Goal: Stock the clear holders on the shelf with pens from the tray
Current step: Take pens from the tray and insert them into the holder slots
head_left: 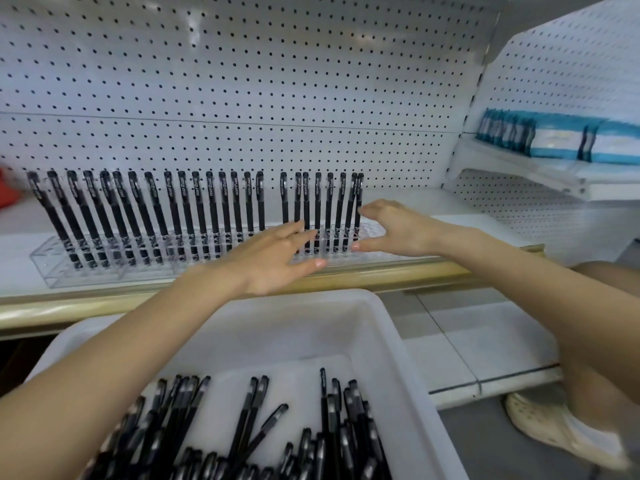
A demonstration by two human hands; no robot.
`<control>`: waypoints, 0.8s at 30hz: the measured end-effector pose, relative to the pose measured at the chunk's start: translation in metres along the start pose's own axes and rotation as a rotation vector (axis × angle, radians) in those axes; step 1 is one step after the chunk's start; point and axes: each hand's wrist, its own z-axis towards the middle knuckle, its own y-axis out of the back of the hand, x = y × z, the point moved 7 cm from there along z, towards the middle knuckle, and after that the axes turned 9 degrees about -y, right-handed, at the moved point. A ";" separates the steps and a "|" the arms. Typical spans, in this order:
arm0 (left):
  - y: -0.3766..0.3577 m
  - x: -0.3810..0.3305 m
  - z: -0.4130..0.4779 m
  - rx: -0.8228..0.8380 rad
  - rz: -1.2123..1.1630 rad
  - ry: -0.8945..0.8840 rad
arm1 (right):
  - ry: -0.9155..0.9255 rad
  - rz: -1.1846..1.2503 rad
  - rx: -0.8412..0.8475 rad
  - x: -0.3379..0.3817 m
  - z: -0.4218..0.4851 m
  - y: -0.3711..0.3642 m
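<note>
Clear holders (pixel 59 268) stand in a row along the front of the white shelf (pixel 20 223), with several black pens (pixel 180 209) upright in them. My left hand (pixel 277 258) reaches to the holder in the middle, fingers straight and spread, holding nothing. My right hand (pixel 391 226) is spread beside the rightmost upright pens (pixel 353 209), its thumb at the holder's right part and its fingers near the pen barrels. Below, a white tray (pixel 346 306) holds a loose pile of black pens (pixel 332 431).
White pegboard (pixel 242 81) backs the shelf. A side shelf at the right carries blue and white packets (pixel 554 136). Something red (pixel 8 192) shows at the far left edge. My bent leg and a pale shoe (pixel 554 431) are at the lower right on the tiled floor.
</note>
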 end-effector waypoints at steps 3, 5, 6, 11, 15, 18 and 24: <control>0.002 0.001 -0.026 -0.039 -0.009 -0.028 | 0.076 -0.044 0.017 0.029 -0.022 -0.009; -0.004 0.004 -0.053 -0.069 -0.034 -0.027 | 0.127 0.001 0.035 0.052 -0.040 -0.022; -0.010 0.006 -0.068 -0.085 -0.070 -0.026 | 0.149 0.039 0.061 0.063 -0.049 -0.033; -0.065 0.020 -0.126 -0.094 -0.192 0.001 | 0.186 0.274 0.208 0.108 -0.097 -0.107; -0.097 0.030 -0.153 -0.215 -0.363 0.060 | 0.189 0.423 0.153 0.132 -0.127 -0.137; -0.123 0.029 -0.165 -0.133 -0.450 0.092 | 0.253 0.323 0.260 0.144 -0.148 -0.164; -0.161 0.012 -0.168 0.236 -0.536 0.101 | 0.230 0.251 0.485 0.142 -0.152 -0.197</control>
